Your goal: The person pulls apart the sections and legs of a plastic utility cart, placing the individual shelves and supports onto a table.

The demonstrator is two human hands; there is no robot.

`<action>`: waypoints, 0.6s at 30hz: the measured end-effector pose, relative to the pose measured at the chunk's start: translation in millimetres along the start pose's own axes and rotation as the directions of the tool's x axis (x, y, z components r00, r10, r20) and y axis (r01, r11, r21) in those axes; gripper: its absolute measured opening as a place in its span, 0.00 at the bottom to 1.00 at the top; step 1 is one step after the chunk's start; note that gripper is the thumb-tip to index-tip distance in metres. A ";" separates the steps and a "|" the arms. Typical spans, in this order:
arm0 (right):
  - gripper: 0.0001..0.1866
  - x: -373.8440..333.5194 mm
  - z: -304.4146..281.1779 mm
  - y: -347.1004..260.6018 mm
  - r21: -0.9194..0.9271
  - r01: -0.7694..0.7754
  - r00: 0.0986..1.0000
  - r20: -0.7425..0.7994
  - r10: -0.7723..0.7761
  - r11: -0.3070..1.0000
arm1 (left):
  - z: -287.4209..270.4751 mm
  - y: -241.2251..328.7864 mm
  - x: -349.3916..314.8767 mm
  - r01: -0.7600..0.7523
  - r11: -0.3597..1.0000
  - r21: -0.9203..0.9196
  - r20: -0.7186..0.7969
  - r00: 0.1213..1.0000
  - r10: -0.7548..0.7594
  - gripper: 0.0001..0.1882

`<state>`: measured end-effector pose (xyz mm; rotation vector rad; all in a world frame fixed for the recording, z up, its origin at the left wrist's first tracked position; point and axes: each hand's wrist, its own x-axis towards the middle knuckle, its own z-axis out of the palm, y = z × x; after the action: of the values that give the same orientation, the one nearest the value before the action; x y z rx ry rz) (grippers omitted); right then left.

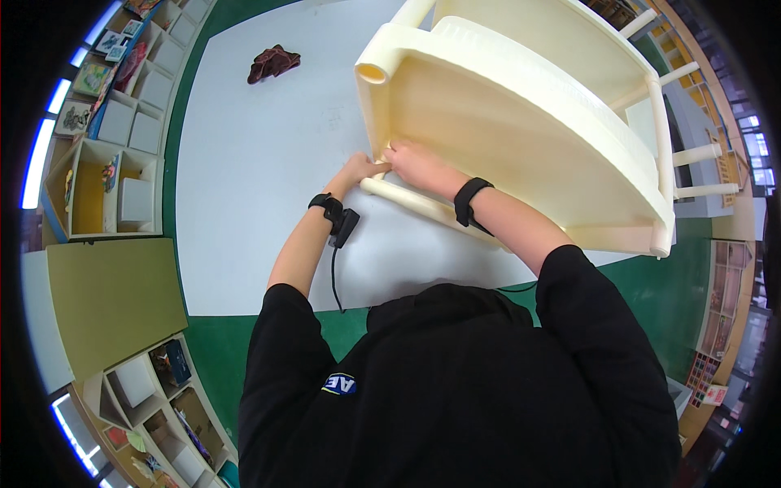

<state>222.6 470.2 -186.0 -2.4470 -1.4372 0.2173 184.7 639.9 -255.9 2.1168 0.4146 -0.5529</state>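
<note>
A cream plastic shelf rack (pixel 504 138) lies tipped over on the white tabletop, its curved shelf panels facing up and toward me. My left hand (pixel 359 169) is closed at the rack's near left corner, thumb and fingers pressed at the joint beside the end of a round cream tube (pixel 411 200). Right beside it, my right hand (pixel 425 168) is closed at the same corner, inside the lower shelf panel. The fingers partly hide the joint, so any small part between them cannot be seen. My right forearm crosses above the tube.
A crumpled dark red cloth (pixel 273 63) lies on the white tabletop (pixel 252 179) at the far left. Round posts (pixel 698 154) stick out from the rack's right side. Cubby shelves (pixel 122 195) stand along the left, beyond the green floor (pixel 207 358). A black cable (pixel 334 281) hangs from my left wrist.
</note>
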 end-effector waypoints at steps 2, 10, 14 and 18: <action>0.03 2.5 4.8 2.4 -0.049 0.148 0.984 -0.091 -0.152 0.988 | 2.8 -2.9 2.6 0.000 0.999 -0.042 0.016 1.000 0.000 0.28; 0.06 12.3 -2.3 8.8 -0.400 0.787 0.564 0.156 -0.811 0.470 | 32.2 -37.1 11.3 -0.143 0.947 -0.289 0.049 0.985 0.164 0.15; 0.06 23.6 -15.1 -5.4 -0.578 0.761 0.517 0.265 -0.814 0.295 | 39.4 -43.1 9.2 -0.211 0.783 -0.586 -0.014 0.968 0.250 0.15; 0.06 35.0 -9.3 -0.8 -0.895 0.411 0.633 0.143 -0.760 0.174 | 37.3 -30.6 9.6 -0.384 0.877 -0.289 -0.195 0.920 0.339 0.18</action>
<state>241.6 499.5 -176.3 -1.9178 -2.6193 -1.4610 169.4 626.9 -300.8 1.8549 0.1592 -0.1079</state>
